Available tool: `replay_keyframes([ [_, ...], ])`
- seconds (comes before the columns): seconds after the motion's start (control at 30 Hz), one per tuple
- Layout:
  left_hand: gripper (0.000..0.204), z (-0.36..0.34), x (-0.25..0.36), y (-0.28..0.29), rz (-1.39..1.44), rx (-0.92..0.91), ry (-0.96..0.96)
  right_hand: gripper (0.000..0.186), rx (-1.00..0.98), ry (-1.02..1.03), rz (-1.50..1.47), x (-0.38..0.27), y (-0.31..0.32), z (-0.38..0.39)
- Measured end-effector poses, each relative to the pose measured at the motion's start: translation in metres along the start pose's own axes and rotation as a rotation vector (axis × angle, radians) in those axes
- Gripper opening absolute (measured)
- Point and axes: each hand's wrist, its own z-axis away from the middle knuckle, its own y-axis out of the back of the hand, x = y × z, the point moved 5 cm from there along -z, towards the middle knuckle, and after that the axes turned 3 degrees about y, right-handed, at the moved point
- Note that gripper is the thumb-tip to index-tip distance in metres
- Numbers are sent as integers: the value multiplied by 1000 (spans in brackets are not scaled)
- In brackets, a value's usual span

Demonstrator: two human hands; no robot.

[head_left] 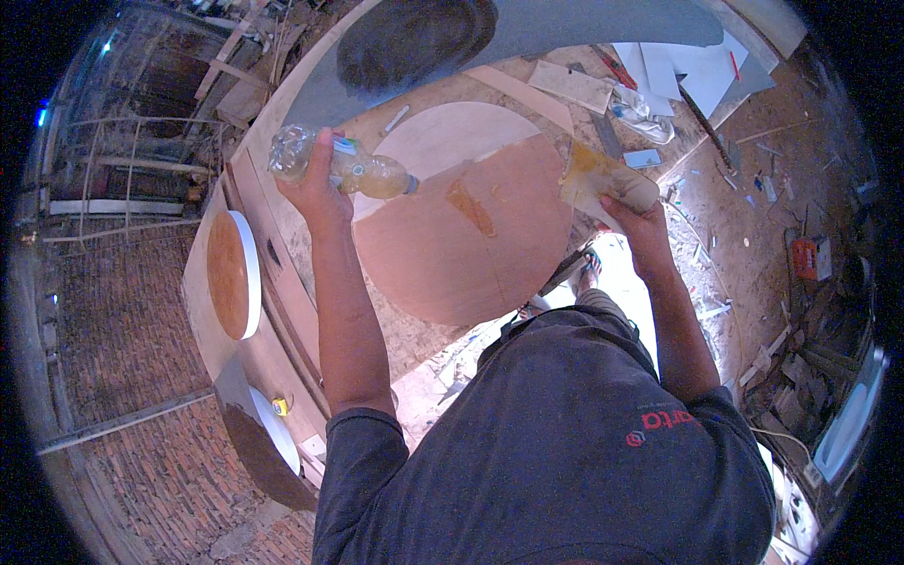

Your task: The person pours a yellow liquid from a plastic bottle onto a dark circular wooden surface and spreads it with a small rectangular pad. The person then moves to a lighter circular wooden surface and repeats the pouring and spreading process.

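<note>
My left hand (318, 193) is closed round a clear plastic bottle (377, 179) with some yellowish liquid in it. The bottle is tipped on its side, its neck pointing right over a round wooden board (433, 264). An amber wet-looking patch (471, 209) lies near the middle of that board. The board's far part is paler than its near part. Off the board's right edge, my right hand (636, 224) pinches a thin flat piece (610, 181) with yellow stains, its stained end reaching to the board's rim.
A grey sheet with a dark oval (414, 42) lies at the back. Wood strips, a crumpled plastic bag (642, 115) and white sheets (673, 71) are at the back right. A brown-topped disc (231, 273) and a yellow tape measure (280, 407) sit left. Scraps litter the floor at right.
</note>
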Motion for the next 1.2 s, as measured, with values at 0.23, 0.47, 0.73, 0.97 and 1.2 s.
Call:
replay_keyframes([
  [0.23,32,0,-1,-3,-4,-27,-25,49,-24,56,16,9,9,-5],
  [0.47,31,2,1,-7,-12,-11,-15,46,-4,-18,-13,8,12,-2],
  [0.73,30,4,5,-11,-13,-7,-21,46,-26,65,-2,13,16,-12],
  [0.97,30,3,5,-8,-41,12,-48,46,-23,34,-7,10,15,-19],
  [1.2,31,1,5,1,-28,52,-64,46,-76,-1,25,5,16,-28],
])
